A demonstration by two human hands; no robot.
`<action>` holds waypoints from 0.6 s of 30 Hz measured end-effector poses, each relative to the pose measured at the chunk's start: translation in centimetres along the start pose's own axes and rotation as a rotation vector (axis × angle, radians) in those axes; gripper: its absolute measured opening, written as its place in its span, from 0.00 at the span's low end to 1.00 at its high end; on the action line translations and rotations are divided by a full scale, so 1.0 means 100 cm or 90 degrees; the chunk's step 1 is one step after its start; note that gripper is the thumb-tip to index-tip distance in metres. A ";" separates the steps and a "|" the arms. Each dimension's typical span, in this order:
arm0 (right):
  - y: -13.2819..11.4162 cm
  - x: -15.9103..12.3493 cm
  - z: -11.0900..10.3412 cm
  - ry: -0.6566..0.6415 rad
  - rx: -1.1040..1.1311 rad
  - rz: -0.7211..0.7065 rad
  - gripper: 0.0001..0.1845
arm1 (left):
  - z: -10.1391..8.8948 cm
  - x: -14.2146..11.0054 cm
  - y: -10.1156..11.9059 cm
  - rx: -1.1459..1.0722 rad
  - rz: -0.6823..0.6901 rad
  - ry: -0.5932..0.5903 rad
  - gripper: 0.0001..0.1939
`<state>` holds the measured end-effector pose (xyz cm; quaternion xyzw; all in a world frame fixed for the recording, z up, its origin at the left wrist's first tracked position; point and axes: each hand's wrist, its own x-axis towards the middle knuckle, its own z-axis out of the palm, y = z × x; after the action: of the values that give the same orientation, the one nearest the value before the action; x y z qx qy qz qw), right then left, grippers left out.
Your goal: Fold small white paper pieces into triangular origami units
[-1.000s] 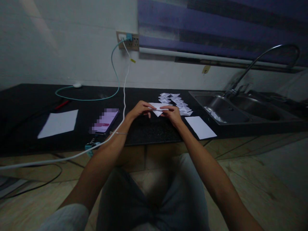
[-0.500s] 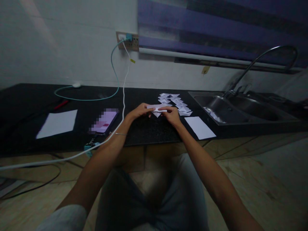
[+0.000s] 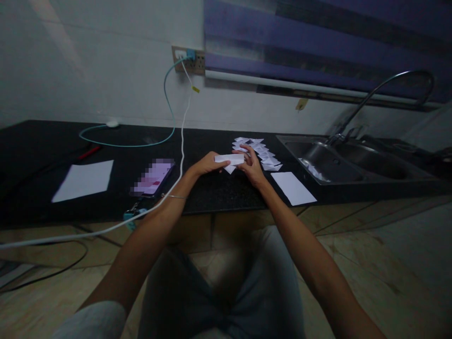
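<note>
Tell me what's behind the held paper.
Beyond the held paper, folded pieces lie on the counter. The right hand partly covers them; whatever the paper hides can't be seen.

The view looks out from my own head, facing forward and down past my trousers [image 3: 277, 275] to my left hand [image 3: 206, 165] and right hand [image 3: 253, 168], about an arm's reach off. It spreads wide over the dark counter [image 3: 212, 195], the wall [image 3: 123, 70] beyond and the sink [image 3: 339, 168] rightward; the dim right edge I can hardly make out.
</note>
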<state>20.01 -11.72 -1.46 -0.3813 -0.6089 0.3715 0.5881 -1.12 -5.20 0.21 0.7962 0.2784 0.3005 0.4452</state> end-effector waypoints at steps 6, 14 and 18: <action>0.007 0.001 0.003 0.052 -0.043 0.107 0.25 | 0.001 0.001 -0.007 0.042 0.043 -0.046 0.24; 0.018 0.002 -0.003 0.040 -0.174 0.046 0.24 | 0.001 0.003 -0.006 0.062 0.035 -0.058 0.26; 0.024 0.003 -0.005 0.070 -0.176 0.072 0.26 | 0.002 0.001 0.003 0.004 0.016 -0.060 0.24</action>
<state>20.60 -10.37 -3.45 -0.5119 -0.5987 0.2956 0.5405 -0.85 -5.35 0.45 0.8144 0.2477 0.2674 0.4515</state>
